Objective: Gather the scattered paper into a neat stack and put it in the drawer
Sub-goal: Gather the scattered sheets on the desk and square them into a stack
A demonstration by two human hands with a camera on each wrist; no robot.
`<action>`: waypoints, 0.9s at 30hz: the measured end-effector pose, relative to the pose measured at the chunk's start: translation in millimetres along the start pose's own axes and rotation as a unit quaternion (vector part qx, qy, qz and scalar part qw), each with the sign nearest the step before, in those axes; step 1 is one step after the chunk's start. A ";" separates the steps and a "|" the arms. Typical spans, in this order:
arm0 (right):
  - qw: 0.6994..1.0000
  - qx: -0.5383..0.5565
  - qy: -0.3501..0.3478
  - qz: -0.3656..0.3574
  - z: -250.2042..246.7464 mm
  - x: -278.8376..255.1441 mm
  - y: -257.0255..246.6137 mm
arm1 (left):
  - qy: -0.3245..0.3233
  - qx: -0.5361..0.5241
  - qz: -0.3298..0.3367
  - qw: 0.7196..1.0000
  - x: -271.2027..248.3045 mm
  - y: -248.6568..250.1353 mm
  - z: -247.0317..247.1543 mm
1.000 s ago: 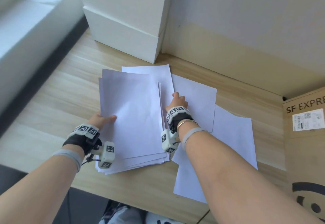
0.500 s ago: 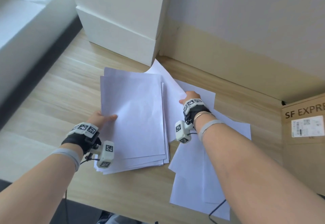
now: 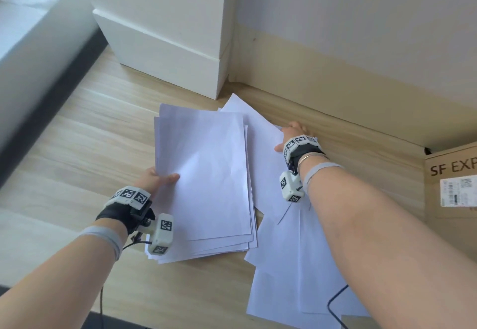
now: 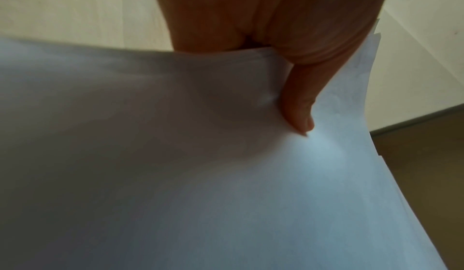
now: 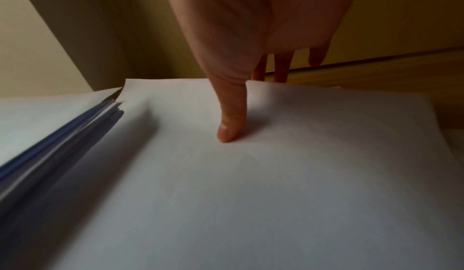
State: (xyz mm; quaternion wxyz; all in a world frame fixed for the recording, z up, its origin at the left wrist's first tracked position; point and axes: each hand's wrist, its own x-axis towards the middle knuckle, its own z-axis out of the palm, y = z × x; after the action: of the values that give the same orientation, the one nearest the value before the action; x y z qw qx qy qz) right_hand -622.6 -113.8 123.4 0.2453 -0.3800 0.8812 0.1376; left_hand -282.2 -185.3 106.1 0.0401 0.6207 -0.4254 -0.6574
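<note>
Head cam: our left hand pinches the stack on the desk, right hand pinches a loose sheet by the wall; more sheets lie under the right arm, no drawer visible. L wrist: thumb on top, uneven edges, so stack could fan out if lifted. R wrist: thumb over, fingers under sheet's far edge, hidden from head cam; risk it creases or snags the stack.

A light wooden table carries white boxes at its far edge, a paper stack mid-table, loose sheets toward the near edge, and a cardboard box on the right.
</note>
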 end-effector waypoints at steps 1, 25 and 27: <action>1.000 0.004 -0.008 -0.002 -0.1 3.5 1.8 | 0.002 0.002 -0.001 1.000 0.5 -0.1 0.7; 0.982 0.146 0.000 -0.116 2.7 -23.5 35.5 | 0.009 0.043 -0.020 0.999 -7.6 -8.2 -4.2; 0.982 0.155 0.010 -0.108 7.1 -28.9 38.7 | 0.010 0.043 -0.021 0.999 -11.9 -9.2 -3.6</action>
State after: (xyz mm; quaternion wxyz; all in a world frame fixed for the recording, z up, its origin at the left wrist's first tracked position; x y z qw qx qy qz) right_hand -631.8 -67.3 135.2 0.3059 -0.4318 0.8479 -0.0317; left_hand -272.1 -174.5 110.3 0.0038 0.6374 -0.4398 -0.6327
